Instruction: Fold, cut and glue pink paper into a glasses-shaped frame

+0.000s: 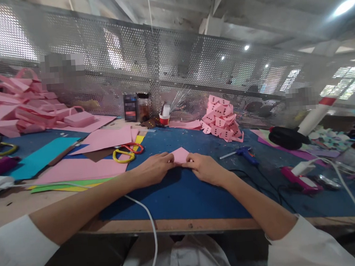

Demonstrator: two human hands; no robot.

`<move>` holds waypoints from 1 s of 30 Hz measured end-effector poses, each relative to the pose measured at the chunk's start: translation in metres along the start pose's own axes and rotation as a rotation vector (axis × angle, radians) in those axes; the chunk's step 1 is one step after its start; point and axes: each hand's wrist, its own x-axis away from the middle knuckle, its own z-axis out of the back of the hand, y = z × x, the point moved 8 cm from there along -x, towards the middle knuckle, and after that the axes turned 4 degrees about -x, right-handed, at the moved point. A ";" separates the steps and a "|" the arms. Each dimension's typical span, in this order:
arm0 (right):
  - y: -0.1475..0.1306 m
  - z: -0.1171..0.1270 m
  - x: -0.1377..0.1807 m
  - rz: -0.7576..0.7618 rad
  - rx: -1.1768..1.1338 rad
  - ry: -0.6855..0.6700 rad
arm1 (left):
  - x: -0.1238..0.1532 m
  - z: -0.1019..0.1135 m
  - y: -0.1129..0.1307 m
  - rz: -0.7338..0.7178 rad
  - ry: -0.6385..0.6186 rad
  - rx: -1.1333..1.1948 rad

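A small folded pink foam piece (180, 154) lies on the blue table mat (184, 193) between my two hands. My left hand (154, 167) pinches its left edge with fingers closed. My right hand (204, 168) pinches its right edge, fingers closed as well. Both forearms reach out from white sleeves over the table's front edge.
Yellow-and-red scissors (126, 152) lie on pink foam sheets (85, 165) at the left. A pile of cut pink pieces (221, 122) stands behind. A blue glue gun (246, 154) and black cables lie at the right. A white cable (147, 216) runs under my left arm. A perforated metal screen (173, 68) backs the table.
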 end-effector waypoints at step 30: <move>0.041 -0.025 -0.016 -0.523 -0.381 0.188 | -0.019 -0.017 -0.036 0.657 0.065 0.428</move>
